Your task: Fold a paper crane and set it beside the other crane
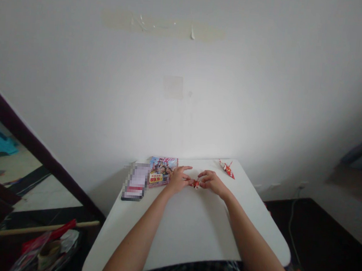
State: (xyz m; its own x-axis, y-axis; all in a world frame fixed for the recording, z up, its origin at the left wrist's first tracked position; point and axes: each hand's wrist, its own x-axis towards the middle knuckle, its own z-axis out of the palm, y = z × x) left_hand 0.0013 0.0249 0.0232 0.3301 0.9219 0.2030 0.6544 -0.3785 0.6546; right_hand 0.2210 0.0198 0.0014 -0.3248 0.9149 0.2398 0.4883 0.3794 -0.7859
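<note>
Head view: small red-and-white piece (196,185) between both hands, toward far side of white table (189,231). Left hand (178,180) pinches its left end, one finger stretched out; right hand (211,182) curled, fingertips pinching its right side. Step looks like fingertip shaping; next move likely calls for steady left pinch, light right touch. Folded paper (228,169) far right; flyer (162,169), phone (137,182) left.

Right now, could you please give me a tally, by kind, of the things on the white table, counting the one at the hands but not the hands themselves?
Folded papers: 2
Flyer: 1
Phone: 1
Total: 4
</note>
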